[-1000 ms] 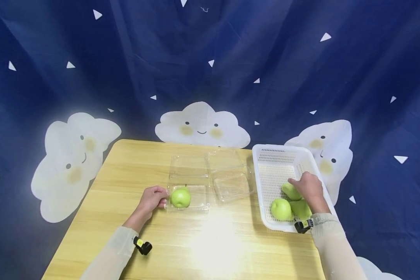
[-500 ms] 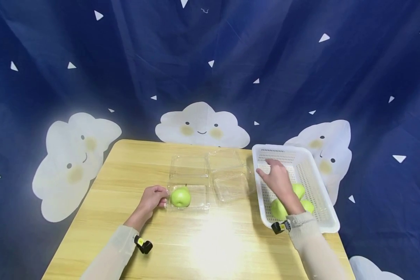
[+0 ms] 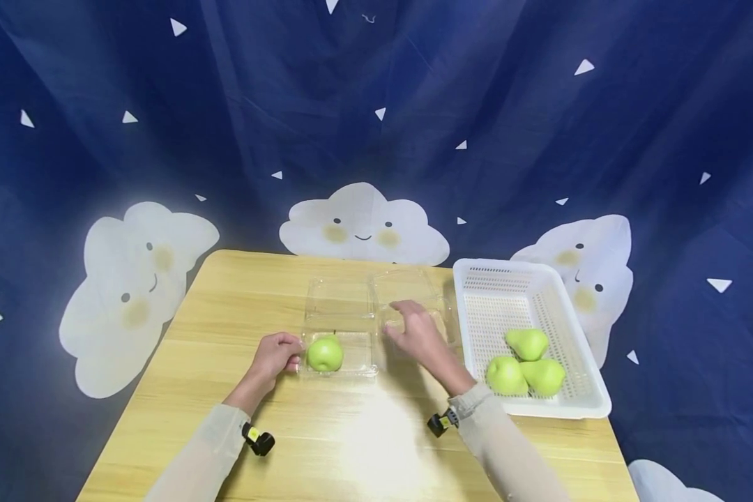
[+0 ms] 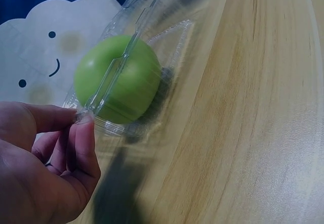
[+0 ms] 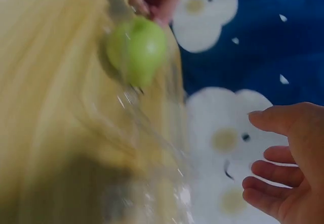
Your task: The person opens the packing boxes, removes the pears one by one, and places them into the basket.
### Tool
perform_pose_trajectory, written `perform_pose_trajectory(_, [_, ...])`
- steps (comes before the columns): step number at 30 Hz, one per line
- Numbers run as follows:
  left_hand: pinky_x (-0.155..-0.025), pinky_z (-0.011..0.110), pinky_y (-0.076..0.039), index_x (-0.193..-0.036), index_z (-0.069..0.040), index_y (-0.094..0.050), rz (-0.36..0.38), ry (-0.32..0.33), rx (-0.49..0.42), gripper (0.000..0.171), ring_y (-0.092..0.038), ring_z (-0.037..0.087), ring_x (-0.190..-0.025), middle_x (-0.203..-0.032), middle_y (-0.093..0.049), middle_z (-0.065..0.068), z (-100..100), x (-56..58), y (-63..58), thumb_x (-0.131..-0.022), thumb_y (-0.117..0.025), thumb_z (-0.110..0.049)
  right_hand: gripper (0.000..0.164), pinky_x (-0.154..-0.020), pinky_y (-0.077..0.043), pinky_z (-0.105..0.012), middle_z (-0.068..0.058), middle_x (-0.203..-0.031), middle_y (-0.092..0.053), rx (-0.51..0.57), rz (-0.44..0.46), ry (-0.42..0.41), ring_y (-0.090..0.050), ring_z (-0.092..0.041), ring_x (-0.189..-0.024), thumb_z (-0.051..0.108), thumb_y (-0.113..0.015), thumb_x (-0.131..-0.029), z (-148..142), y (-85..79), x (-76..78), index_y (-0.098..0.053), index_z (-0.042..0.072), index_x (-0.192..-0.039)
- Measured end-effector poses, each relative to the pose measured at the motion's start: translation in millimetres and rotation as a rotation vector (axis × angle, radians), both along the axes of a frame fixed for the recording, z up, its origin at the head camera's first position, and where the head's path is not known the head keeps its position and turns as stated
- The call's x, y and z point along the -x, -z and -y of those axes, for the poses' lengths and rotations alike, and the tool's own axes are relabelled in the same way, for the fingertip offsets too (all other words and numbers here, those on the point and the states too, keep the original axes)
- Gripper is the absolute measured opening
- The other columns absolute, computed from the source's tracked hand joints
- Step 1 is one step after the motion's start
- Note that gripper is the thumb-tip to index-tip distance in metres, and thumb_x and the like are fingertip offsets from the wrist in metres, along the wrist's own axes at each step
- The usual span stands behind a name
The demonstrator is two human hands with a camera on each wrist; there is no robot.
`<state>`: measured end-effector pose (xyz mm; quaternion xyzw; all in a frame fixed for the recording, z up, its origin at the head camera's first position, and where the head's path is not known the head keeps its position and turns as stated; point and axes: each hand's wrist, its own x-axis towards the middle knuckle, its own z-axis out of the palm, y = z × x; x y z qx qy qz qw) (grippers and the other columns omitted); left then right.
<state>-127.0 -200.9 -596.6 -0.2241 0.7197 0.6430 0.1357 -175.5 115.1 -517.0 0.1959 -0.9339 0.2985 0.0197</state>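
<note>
My left hand [image 3: 275, 359] pinches the rim of a clear plastic clamshell box [image 4: 177, 42] between thumb and forefinger. Inside its near half, at the left, sits a green apple [image 3: 325, 353]. The box's lid [image 3: 340, 296] lies folded back behind. Over a second open clear box [image 3: 404, 282], my right hand [image 3: 420, 338] hovers with fingers spread apart and holds nothing. The right wrist view shows those loose fingers [image 5: 271, 171] blurred against the curtain. Part of the second box is hidden under that hand.
A white perforated basket [image 3: 492, 307] stands at the table's right edge. It holds a green apple [image 3: 505, 376] and two green pears [image 3: 543, 377]. Behind the wooden table [image 3: 238, 286] hangs a blue curtain [image 3: 351, 125] with clouds on it.
My right hand has left the basket and travelled left over the second clear box, carrying nothing. The fruit in the basket shows fully now. The left hand keeps its pinch on the box rim.
</note>
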Motion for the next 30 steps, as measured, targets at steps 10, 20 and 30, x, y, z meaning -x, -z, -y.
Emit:
perform_pose_trajectory(10, [-0.058, 0.022, -0.061, -0.110, 0.005, -0.064, 0.003, -0.012, 0.021, 0.018, -0.060, 0.008, -0.064, -0.079, -0.064, 0.002, -1, 1.4, -4.9, -0.094, -0.067, -0.004, 0.056, -0.112, -0.055, -0.045, -0.015, -0.138, -0.065, -0.026, 0.033, -0.198, -0.062, -0.031, -0.130, 0.029, -0.082, -0.089, 61, 38.8, -17.5, -0.063, 0.005, -0.135])
perform_pose_trajectory(20, [-0.057, 0.022, -0.061, -0.108, 0.004, -0.064, -0.007, -0.001, 0.024, 0.017, -0.060, 0.009, -0.063, -0.078, -0.063, 0.002, -1, 0.1, -4.9, -0.093, -0.066, -0.003, 0.058, -0.107, -0.058, -0.036, -0.011, -0.134, -0.066, -0.110, -0.006, -0.267, -0.065, -0.025, -0.122, 0.032, -0.084, -0.087, 89, 60.3, -21.6, -0.064, 0.006, -0.134])
perform_pose_trajectory(30, [-0.057, 0.022, -0.060, -0.109, 0.004, -0.064, -0.016, 0.008, 0.024, 0.017, -0.059, 0.009, -0.064, -0.079, -0.063, 0.002, -1, 0.7, -0.2, -0.094, -0.065, -0.004, 0.059, -0.103, -0.059, -0.029, -0.013, -0.133, -0.068, -0.124, -0.088, -0.308, -0.067, -0.025, -0.122, 0.031, -0.084, -0.086, 98, 68.7, -24.0, -0.063, 0.004, -0.134])
